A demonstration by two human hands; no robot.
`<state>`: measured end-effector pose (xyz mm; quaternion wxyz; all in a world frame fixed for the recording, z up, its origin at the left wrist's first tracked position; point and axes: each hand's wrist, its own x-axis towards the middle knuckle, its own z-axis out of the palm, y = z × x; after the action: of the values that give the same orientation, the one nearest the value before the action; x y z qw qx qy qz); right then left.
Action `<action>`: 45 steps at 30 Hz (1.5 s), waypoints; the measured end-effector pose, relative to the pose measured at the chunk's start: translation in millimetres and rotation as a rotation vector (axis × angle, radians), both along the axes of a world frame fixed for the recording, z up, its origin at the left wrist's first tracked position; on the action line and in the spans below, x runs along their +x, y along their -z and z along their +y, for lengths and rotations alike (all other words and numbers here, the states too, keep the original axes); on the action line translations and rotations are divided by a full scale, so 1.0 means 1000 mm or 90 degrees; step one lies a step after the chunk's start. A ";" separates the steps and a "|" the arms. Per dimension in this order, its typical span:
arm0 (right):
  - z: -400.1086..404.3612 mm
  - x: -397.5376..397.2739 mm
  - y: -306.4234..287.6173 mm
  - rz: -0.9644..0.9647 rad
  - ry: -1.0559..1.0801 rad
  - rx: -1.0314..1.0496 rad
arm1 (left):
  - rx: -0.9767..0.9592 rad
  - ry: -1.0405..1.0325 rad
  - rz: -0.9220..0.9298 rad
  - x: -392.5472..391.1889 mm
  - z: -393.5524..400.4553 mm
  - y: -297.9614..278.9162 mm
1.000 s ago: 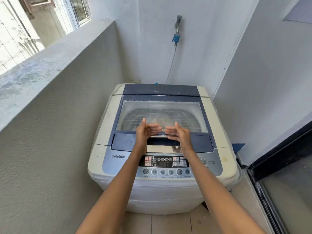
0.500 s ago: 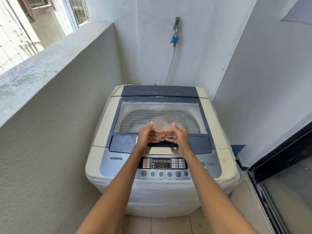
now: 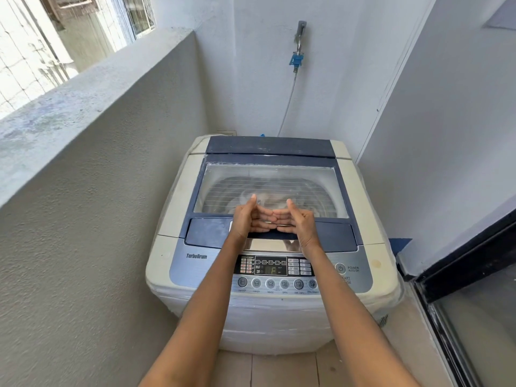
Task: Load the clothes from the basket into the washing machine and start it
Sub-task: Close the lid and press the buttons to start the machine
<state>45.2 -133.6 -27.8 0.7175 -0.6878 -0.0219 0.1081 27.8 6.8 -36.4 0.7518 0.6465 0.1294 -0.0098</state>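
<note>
Clear plastic forms the lid (image 3: pixel 268 191) of the washing machine (image 3: pixel 178 196), which lies shut. Both hands hover over its front handle (image 3: pixel 275 235), left hand (image 3: pixel 247 217) and right hand (image 3: pixel 300 220) half curled, fingertips meeting, gripping nothing. Hooking both under the handle evenly should lift the lid without twisting. No basket is in view.

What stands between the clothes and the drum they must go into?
The closed lid covers the drum. Both hands, left hand and right hand, are at its front handle. No basket or clothes outside the machine are in view.
</note>
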 end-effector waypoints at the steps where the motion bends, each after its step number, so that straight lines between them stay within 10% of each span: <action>1: 0.000 0.000 0.000 -0.002 0.000 -0.001 | 0.002 -0.003 -0.003 0.000 -0.001 0.000; 45: 0.000 0.001 -0.001 -0.014 -0.003 0.022 | 0.010 0.000 0.007 0.000 -0.001 -0.004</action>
<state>46.3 -133.8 -26.4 0.7285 -0.6766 -0.0329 0.1020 28.1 5.3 -32.0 0.7457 0.6526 0.1338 -0.0125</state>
